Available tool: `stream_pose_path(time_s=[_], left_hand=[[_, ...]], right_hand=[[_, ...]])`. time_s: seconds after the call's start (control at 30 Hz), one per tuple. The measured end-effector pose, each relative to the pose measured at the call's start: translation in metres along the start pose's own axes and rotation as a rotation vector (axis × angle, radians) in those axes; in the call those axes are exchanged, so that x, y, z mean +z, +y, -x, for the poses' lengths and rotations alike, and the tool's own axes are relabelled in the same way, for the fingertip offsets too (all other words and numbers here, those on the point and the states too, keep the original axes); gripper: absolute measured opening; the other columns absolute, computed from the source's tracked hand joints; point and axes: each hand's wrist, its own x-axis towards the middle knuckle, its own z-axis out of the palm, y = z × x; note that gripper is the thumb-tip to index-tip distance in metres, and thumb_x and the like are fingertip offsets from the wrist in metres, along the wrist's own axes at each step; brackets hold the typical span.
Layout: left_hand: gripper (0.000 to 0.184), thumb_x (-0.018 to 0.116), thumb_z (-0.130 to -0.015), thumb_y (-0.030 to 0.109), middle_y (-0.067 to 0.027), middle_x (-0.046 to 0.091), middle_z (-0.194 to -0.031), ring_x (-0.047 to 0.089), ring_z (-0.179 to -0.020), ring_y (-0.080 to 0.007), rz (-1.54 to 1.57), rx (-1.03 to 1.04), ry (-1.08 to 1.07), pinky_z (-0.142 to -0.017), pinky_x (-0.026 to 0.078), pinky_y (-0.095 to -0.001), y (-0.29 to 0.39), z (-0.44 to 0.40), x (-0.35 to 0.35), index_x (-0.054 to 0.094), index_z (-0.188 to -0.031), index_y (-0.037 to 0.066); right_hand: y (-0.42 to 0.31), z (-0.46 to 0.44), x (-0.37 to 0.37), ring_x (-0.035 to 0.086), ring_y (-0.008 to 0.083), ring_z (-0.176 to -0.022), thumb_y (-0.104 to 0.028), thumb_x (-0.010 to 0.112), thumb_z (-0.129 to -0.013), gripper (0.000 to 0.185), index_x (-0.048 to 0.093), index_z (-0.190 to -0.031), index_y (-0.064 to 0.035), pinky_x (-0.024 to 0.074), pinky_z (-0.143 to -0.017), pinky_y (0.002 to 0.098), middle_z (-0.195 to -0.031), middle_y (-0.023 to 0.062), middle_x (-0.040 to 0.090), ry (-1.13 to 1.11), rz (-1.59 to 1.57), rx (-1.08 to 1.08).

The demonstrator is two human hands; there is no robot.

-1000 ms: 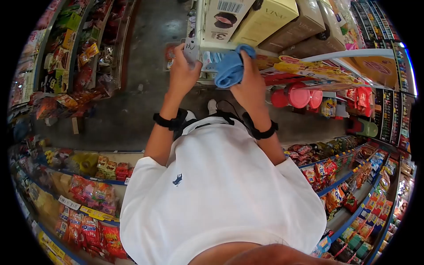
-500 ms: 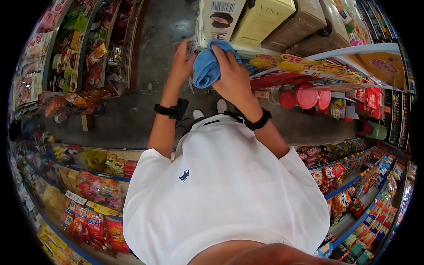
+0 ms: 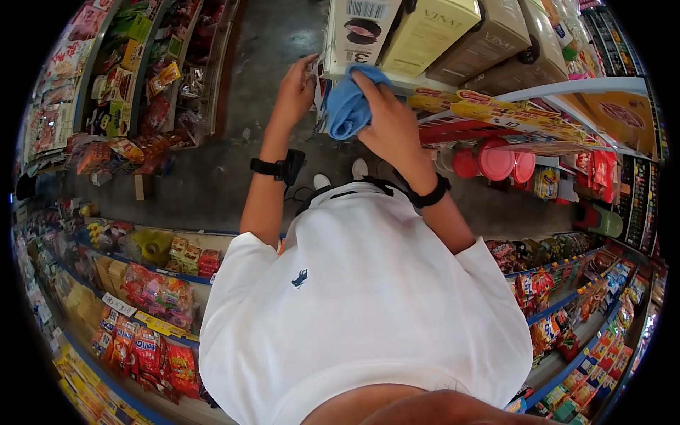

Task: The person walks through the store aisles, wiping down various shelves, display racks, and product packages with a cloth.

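Note:
My right hand is closed on a crumpled blue cloth, pressed near the front edge of a white shelf. To the left, my left hand reaches to the shelf's corner, thumb and fingers apart around a small pale tag. Whether the fingertips touch that tag is unclear. Just beyond the cloth, a white box with a barcode stands on the shelf. Beside it are a yellow box and brown boxes.
Yellow promotional strips run along the shelf front to the right. Red round-lidded tubs sit lower down. Racks of packaged snacks rise at the left, and more snack shelves stand behind me. A green stool is at far right.
The shelf, boxes and my right hand with the cloth appear slightly further right in view. My left hand stays by the shelf corner, its fingers a little more extended.

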Motion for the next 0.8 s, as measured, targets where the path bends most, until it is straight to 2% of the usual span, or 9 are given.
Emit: stream_pose_path(time_s=[0.07, 0.13, 0.23, 0.33, 0.37, 0.43, 0.57, 0.63, 0.8], left_hand=[[0.041, 0.055, -0.093, 0.003, -0.0178, 0.062, -0.123, 0.063, -0.110, -0.0265, 0.051, 0.031, -0.011, -0.093, 0.049, -0.0360, -0.009, 0.000, 0.004, 0.053, -0.133, 0.004], [0.040, 0.054, -0.094, 0.004, -0.0171, 0.062, -0.124, 0.063, -0.111, -0.0246, 0.103, 0.063, -0.029, -0.094, 0.049, -0.0351, -0.008, -0.001, 0.004, 0.053, -0.134, 0.003], [0.038, 0.047, -0.098, 0.008, -0.0151, 0.061, -0.127, 0.061, -0.114, -0.0217, 0.507, -0.161, -0.163, -0.099, 0.049, -0.0349, -0.005, 0.002, 0.003, 0.053, -0.135, 0.001], [0.042, 0.052, -0.096, 0.004, -0.0162, 0.060, -0.130, 0.059, -0.116, -0.0222, 0.584, -0.184, -0.105, -0.099, 0.048, -0.0349, -0.001, 0.003, 0.008, 0.051, -0.137, 0.002], [0.042, 0.052, -0.096, 0.004, -0.0162, 0.060, -0.130, 0.059, -0.116, -0.0222, 0.585, -0.183, -0.105, -0.099, 0.048, -0.0349, 0.000, 0.004, 0.009, 0.051, -0.137, 0.002], [0.050, 0.057, -0.090, -0.002, -0.0168, 0.057, -0.133, 0.058, -0.119, -0.0233, 0.219, 0.081, -0.024, -0.101, 0.047, -0.0342, 0.016, 0.008, 0.008, 0.050, -0.139, 0.003], [0.057, 0.059, -0.085, -0.006, -0.0159, 0.055, -0.136, 0.057, -0.121, -0.0246, 0.216, 0.115, 0.044, -0.100, 0.047, -0.0346, 0.048, 0.012, -0.004, 0.049, -0.140, 0.006], [0.056, 0.056, -0.088, -0.007, -0.0109, 0.054, -0.138, 0.053, -0.126, -0.0227, 0.187, 0.109, -0.040, -0.105, 0.043, -0.0352, 0.058, 0.014, -0.009, 0.048, -0.143, 0.005], [0.056, 0.059, -0.087, -0.005, -0.0132, 0.053, -0.138, 0.056, -0.122, -0.0252, 0.121, 0.184, 0.030, -0.102, 0.045, -0.0358, 0.053, 0.015, -0.005, 0.050, -0.141, 0.007]], right_hand=[[-0.006, -0.005, 0.008, 0.067, 0.0412, -0.082, -0.014, 0.072, -0.069, 0.078, 0.044, -0.142, -0.0204, 0.0562, -0.068, 0.0489, -0.110, 0.0171, 0.062, -0.032, -0.004, -0.016], [-0.012, -0.008, 0.022, 0.067, 0.0413, -0.079, -0.015, 0.073, -0.068, 0.079, 0.045, -0.141, -0.0200, 0.0562, -0.067, 0.0481, -0.108, 0.0168, 0.063, 0.041, -0.071, -0.086], [-0.016, -0.010, 0.027, 0.067, 0.0419, -0.079, -0.015, 0.074, -0.067, 0.080, 0.044, -0.141, -0.0192, 0.0564, -0.067, 0.0473, -0.106, 0.0170, 0.063, 0.054, -0.062, -0.077], [-0.011, -0.004, 0.024, 0.067, 0.0430, -0.081, -0.014, 0.073, -0.067, 0.081, 0.043, -0.142, -0.0192, 0.0563, -0.069, 0.0479, -0.109, 0.0177, 0.063, 0.038, -0.087, -0.043], [-0.008, -0.003, 0.021, 0.066, 0.0437, -0.084, -0.014, 0.073, -0.067, 0.082, 0.042, -0.143, -0.0196, 0.0562, -0.071, 0.0486, -0.110, 0.0177, 0.063, 0.030, -0.109, -0.031], [0.001, 0.002, 0.013, 0.066, 0.0439, -0.087, -0.014, 0.072, -0.068, 0.082, 0.041, -0.143, -0.0202, 0.0558, -0.073, 0.0492, -0.113, 0.0179, 0.063, 0.005, -0.077, 0.017], [0.013, 0.013, -0.004, 0.065, 0.0428, -0.096, -0.015, 0.072, -0.069, 0.083, 0.039, -0.145, -0.0218, 0.0542, -0.078, 0.0503, -0.119, 0.0188, 0.062, 0.003, -0.028, 0.086], [0.015, 0.015, -0.009, 0.063, 0.0432, -0.102, -0.018, 0.072, -0.072, 0.081, 0.039, -0.146, -0.0208, 0.0530, -0.082, 0.0509, -0.123, 0.0198, 0.061, -0.006, -0.029, 0.119], [0.011, 0.012, 0.005, 0.062, 0.0448, -0.105, -0.021, 0.073, -0.073, 0.079, 0.040, -0.145, -0.0170, 0.0522, -0.085, 0.0510, -0.124, 0.0212, 0.061, 0.062, -0.099, 0.051]])
